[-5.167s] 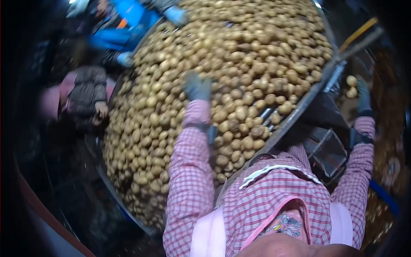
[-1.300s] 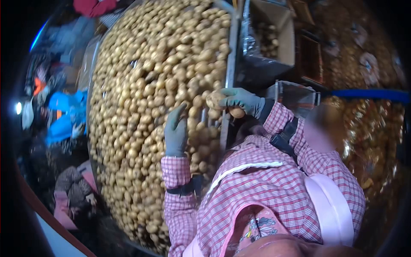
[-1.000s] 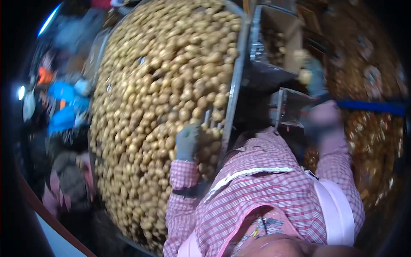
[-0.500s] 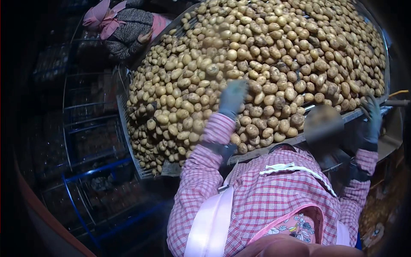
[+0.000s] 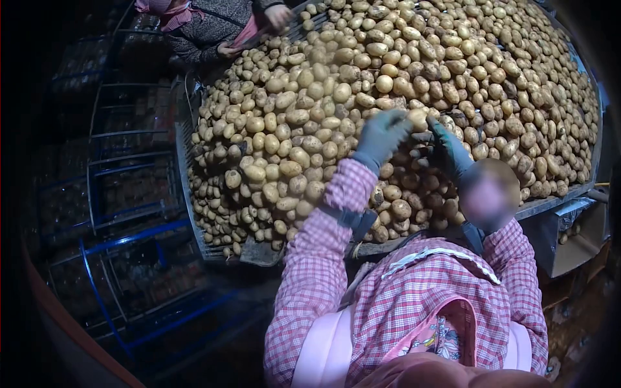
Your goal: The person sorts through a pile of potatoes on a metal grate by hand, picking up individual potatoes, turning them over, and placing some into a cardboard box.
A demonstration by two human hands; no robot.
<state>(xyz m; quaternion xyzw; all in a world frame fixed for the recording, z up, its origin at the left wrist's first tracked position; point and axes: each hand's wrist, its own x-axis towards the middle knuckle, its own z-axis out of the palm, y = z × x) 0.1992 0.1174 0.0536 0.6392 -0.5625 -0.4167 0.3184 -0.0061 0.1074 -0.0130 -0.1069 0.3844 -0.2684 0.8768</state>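
Head view: both of my hands are over the potato heap [image 5: 310,129], gloved in grey-green, above its near middle part. Left hand [image 5: 383,137]: back turned up, fingers bent toward the right, tips beside a pale potato [image 5: 418,119]. Whether these fingers are closed on it, cannot tell. Right hand [image 5: 447,149]: reaches in from the near right, fingers parted and pointing far and left, tips close to the same potato; contact cannot be confirmed. Potato position: between the fingertips of the two hands, at the surface of the heap, with others around it.

Right wrist: covered by a round blurred patch, details not readable. Left wrist: dark band [image 5: 352,222] over a checked pink sleeve [image 5: 317,249].

Surroundings: the heap fills a wide container with a metal rim [image 5: 540,205] along the near right side. Some potatoes have dark, soil-like marks. Beyond the rim, near right, an open box [image 5: 572,249] with a few potatoes inside. Far left, at the heap's edge, another person [image 5: 210,29] in a dark speckled jacket; one bare hand [image 5: 278,15] is beside the heap, the other [image 5: 228,49] lower and to the left. Left side: blue metal frames [image 5: 136,239] in dim light.
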